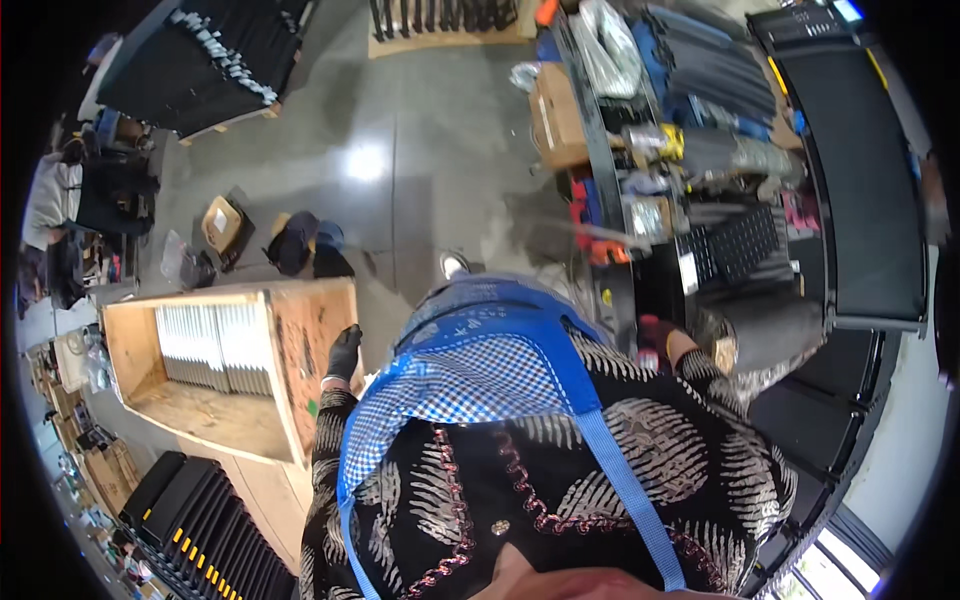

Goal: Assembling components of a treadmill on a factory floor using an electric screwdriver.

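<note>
My left hand (pixel 344 352), in a dark glove, hangs beside the end wall of a wooden crate (pixel 315 340). Its fingers point forward, loosely extended, with nothing visible in them; whether it touches the wood I cannot tell. Inside the crate stand several pale metal pieces (pixel 210 345) in a row. On the other side, my right hand (pixel 657 334) is a small reddish shape next to the workbench, near a grey roll (pixel 765 335). Its fingers are too blurred to make out, as is anything in them. A blue apron (pixel 480 325) covers my front.
The cluttered bench on the right holds plastic-wrapped parts (pixel 610 55) and a black keyboard (pixel 745 245). A cardboard box (pixel 558 115) stands beside it. Ahead are loaded pallets (pixel 205 65); small bundles (pixel 295 243) lie on the floor. Stacked black parts (pixel 205 525) stand behind the crate.
</note>
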Motion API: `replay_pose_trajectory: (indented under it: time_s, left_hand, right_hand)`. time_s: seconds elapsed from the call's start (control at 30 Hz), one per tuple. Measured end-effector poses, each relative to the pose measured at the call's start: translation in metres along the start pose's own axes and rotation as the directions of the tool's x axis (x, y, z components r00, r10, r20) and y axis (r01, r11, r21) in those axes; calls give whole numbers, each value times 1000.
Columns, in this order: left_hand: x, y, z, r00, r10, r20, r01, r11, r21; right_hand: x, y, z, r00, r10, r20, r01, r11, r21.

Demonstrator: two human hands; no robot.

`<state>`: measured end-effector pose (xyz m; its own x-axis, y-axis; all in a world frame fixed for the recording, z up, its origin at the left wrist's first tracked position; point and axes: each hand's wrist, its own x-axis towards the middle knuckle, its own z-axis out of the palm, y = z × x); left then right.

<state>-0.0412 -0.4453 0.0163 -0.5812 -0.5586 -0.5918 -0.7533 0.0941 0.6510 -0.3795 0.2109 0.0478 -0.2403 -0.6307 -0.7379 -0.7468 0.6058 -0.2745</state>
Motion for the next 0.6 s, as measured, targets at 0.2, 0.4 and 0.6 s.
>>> replay_pose_trajectory:
  time_s: [0.2,0.4,0.6]
  left_hand:
    - [120,50,-37,994,105,-4,-105,992,67]
    - [198,46,-59,772,497,397,-631,525,571]
    - [300,126,-138,911,99,401,-300,825,479]
  right_hand:
    - [53,10,-192,592,701,-397,-722,680,123]
    - [156,-96,-442,261,619,-741,321,668,671]
    - [300,-202,-586,299,318,-900,510,743,432]
